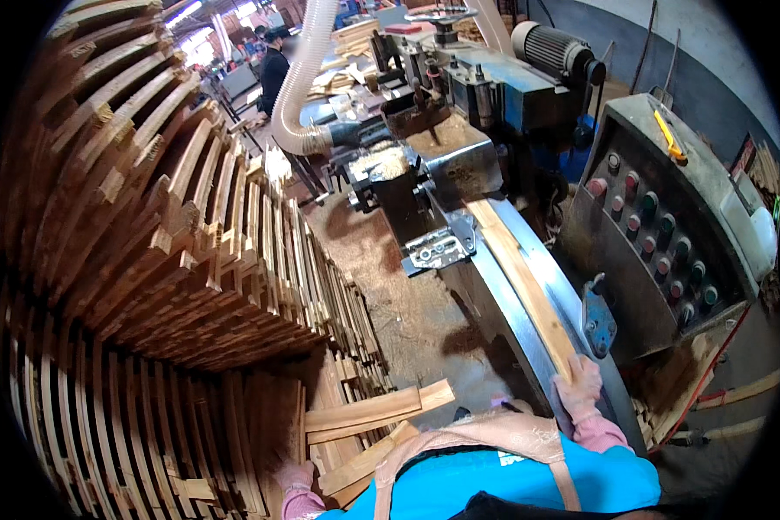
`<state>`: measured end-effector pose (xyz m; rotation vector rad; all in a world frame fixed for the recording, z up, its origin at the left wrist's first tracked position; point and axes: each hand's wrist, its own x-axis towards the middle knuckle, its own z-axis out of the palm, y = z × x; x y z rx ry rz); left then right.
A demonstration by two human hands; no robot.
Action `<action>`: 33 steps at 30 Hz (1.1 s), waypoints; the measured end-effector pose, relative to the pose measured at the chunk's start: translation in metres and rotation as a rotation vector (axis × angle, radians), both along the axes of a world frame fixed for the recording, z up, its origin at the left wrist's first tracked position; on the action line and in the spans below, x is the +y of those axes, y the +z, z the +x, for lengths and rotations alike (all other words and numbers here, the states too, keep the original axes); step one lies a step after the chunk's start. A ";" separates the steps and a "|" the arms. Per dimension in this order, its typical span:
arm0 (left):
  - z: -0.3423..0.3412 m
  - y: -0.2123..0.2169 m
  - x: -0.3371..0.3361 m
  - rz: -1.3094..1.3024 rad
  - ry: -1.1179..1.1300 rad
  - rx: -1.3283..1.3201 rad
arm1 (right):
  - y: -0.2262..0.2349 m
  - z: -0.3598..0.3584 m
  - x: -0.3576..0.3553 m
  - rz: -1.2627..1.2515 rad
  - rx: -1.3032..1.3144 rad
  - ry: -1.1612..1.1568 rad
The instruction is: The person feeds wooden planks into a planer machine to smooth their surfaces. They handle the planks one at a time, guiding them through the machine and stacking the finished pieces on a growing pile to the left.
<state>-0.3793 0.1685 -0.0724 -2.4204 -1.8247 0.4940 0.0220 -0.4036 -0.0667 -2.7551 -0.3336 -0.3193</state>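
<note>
Clearly, the workshop's dusty floor (407,316) lies between tall wood stacks (199,286) on the left and a heavy woodworking machine (529,87), whose long metal table (560,282) runs toward the person. A sloping control panel (646,238) stands beyond the table's right edge. The right hand (579,388) is closed over a wooden strip (526,290) near the table's near end; the left hand (295,475) is beside the stacks, its fingers too indistinct to tell how far open. From the right hand, the strip stretches lengthwise between both table edges to the machine.
</note>
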 end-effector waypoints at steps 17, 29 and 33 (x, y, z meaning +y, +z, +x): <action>0.131 0.102 -0.079 -0.277 -0.333 -0.487 | -0.039 0.186 0.105 -0.181 -0.203 0.201; 0.468 0.109 -0.123 -1.006 -0.063 -1.834 | 0.082 0.074 0.217 0.640 0.766 0.792; 0.481 0.095 -0.209 -1.426 -0.143 -1.646 | 0.038 0.032 0.130 0.453 0.314 0.396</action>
